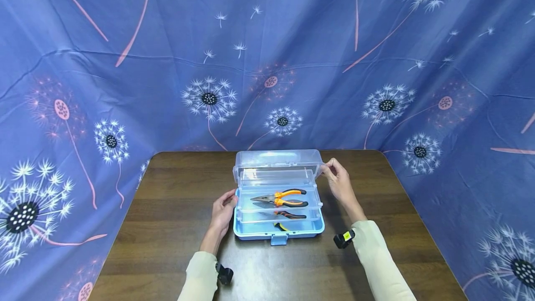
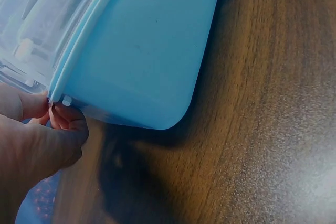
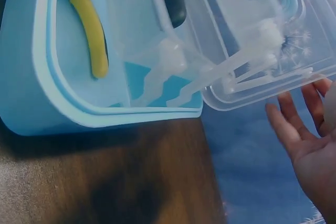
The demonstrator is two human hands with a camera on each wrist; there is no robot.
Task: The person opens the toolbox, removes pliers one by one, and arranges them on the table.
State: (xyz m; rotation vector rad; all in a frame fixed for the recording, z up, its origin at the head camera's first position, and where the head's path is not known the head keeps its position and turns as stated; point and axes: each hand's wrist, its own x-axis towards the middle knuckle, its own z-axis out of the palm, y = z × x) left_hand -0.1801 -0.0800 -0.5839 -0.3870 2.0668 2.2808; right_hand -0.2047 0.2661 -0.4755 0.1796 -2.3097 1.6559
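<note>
A light-blue toolbox [image 1: 301, 234] stands open on the table, its clear lid [image 1: 277, 158] tilted back and its clear trays raised. My left hand [image 1: 222, 210] is at the box's left side; in the left wrist view its thumb and fingers pinch the rim at the rear corner. At the lid's right edge, my right hand [image 1: 339, 182] holds the edge with its fingertips. Long-nose pliers [image 1: 290, 193] with orange-and-black handles lie on a tray. Below them show an orange-and-black handle [image 1: 291, 215] and a yellow-handled tool [image 3: 90, 35], which lies in the box bottom.
The brown wooden table [image 1: 175, 226] extends around the box on both sides and in front. A blue latch [image 1: 278, 239] sticks out at the box front. Behind the table hangs a blue dandelion-patterned cloth [image 1: 317, 101], which also covers both sides.
</note>
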